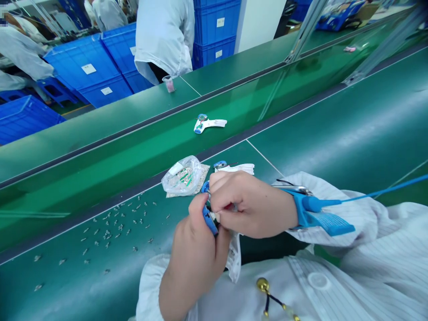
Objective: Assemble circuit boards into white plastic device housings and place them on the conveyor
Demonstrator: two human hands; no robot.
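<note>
My left hand (197,249) is closed around a blue and white handheld device housing (210,221), close to my body. Its blue head shows between my thumb and fingers, and a white handle (235,261) hangs below. My right hand (250,205) is closed in a pinch against the open inside of the head. A small whitish bit shows at its fingertips, too hidden to name. Just beyond my knuckles lies another white housing (245,168) with a blue part (220,164) and a thin wire. Beside it sits an open plastic bag (182,178) of small pale parts with green strips.
Many small metal parts (107,234) lie scattered on the bench at left. A similar device (210,123) rests on the green belt. Across it stand a plastic cup (169,84), blue crates (88,67) and people in white coats. A blue cord (384,191) runs from my right wrist strap.
</note>
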